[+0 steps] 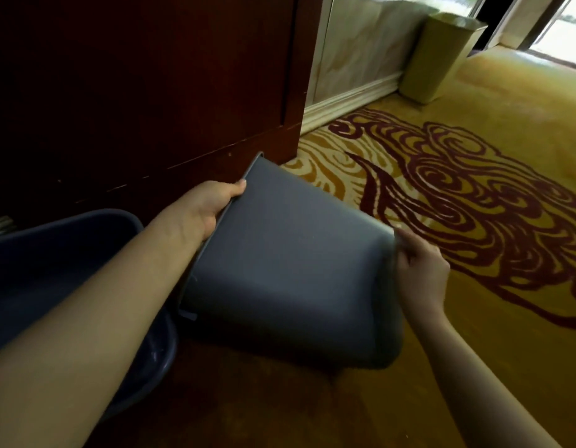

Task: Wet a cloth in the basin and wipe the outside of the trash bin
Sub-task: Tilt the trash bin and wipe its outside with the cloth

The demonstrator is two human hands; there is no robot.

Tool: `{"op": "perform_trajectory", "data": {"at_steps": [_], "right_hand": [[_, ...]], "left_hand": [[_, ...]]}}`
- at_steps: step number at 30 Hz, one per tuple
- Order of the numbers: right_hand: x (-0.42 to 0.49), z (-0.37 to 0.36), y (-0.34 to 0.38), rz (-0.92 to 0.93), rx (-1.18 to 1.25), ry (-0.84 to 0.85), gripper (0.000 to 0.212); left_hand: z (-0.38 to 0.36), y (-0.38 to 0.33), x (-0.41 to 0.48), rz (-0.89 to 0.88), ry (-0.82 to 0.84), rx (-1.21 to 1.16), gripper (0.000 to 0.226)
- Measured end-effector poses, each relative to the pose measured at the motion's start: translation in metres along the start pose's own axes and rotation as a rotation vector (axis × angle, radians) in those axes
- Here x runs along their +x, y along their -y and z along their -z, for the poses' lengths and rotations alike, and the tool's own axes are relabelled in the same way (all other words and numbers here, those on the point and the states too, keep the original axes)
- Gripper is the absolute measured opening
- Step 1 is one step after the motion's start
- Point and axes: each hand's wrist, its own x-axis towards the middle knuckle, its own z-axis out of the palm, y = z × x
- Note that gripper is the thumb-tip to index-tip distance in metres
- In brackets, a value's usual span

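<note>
Grey trash bin (pixel 289 270) tipped on its side between both hands, left hand (pixel 212 202) clasping its rim, thumb outside, right hand (pixel 419 266) fingers curled round its base corner, blue basin (pixel 37 270) just behind the left fingers, patterned carpet (pixel 474 189) beyond the right knuckles

The left hand (pixel 212 205) has its fingers hidden inside the rim of the trash bin (pixel 289 266). The right hand (pixel 419 263) blurs at the bin's base, so what it pinches is unclear. The basin (pixel 53 253) runs off the left edge, partly behind the forearm (pixel 102 302).
</note>
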Motion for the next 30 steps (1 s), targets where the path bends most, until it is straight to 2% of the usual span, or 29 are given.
{"op": "perform_trajectory", "data": {"at_steps": [2, 4, 6, 8, 11, 16, 19, 21, 23, 26, 28, 30], "right_hand": [[-0.01, -0.009, 0.036, 0.132, 0.047, -0.043, 0.037], [-0.036, -0.029, 0.078, 0.341, 0.115, 0.043, 0.036], [-0.063, -0.055, 0.104, 0.551, 0.071, 0.138, 0.039], [-0.077, -0.074, 0.104, 0.685, -0.023, 0.16, 0.046], [-0.07, -0.077, 0.065, 0.638, 0.025, 0.134, 0.052], [-0.063, -0.062, -0.011, 0.282, 0.077, -0.023, 0.046], [-0.046, -0.052, -0.017, 0.061, 0.121, -0.117, 0.034], [-0.034, -0.046, 0.001, -0.008, 0.168, -0.196, 0.032], [-0.033, -0.045, 0.036, 0.078, 0.231, -0.189, 0.031], [-0.052, -0.059, 0.098, 0.389, 0.318, 0.011, 0.026], [-0.064, -0.07, 0.121, 0.563, 0.312, 0.068, 0.026], [-0.063, -0.078, 0.122, 0.626, 0.271, 0.093, 0.027]], "left_hand": [[0.001, -0.006, -0.005, -0.079, -0.023, -0.037, 0.025], [0.002, -0.01, -0.01, -0.174, -0.057, -0.066, 0.024], [0.005, -0.012, -0.014, -0.259, -0.08, -0.108, 0.023], [0.013, -0.011, -0.018, -0.298, -0.112, -0.134, 0.023], [0.026, -0.003, -0.02, -0.261, -0.125, -0.164, 0.023], [0.034, 0.012, -0.02, -0.196, -0.13, -0.196, 0.021], [0.034, 0.014, -0.021, -0.217, -0.144, -0.208, 0.019], [0.034, 0.016, -0.022, -0.248, -0.147, -0.209, 0.018], [0.032, 0.017, -0.024, -0.279, -0.123, -0.207, 0.018], [0.027, 0.017, -0.026, -0.352, -0.069, -0.177, 0.024], [0.022, 0.016, -0.029, -0.39, -0.009, -0.178, 0.028], [0.02, 0.017, -0.031, -0.416, 0.044, -0.172, 0.032]]}}
